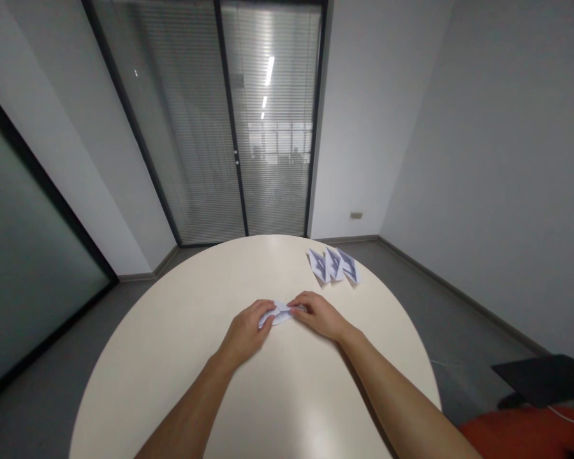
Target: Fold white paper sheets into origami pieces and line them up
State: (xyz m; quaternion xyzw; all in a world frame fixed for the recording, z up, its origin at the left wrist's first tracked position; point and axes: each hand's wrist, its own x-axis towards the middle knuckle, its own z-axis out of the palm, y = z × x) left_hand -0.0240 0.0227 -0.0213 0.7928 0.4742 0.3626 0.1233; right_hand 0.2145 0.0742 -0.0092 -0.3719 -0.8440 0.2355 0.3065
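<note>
A small folded sheet of white paper lies at the middle of the round table, between my two hands. At its left end, my left hand is closed on the paper, with the thumb along the near edge and the fingers over the far side. My right hand pinches the right end between thumb and fingers, hiding that part. Farther back to the right lie three folded paper pieces in a row, overlapping slightly, white outside with darker greyish insides.
The cream round table fills the lower middle. A red chair seat and a black flat object stand at the lower right. Glass panels with blinds rise behind the table, with white walls to the right.
</note>
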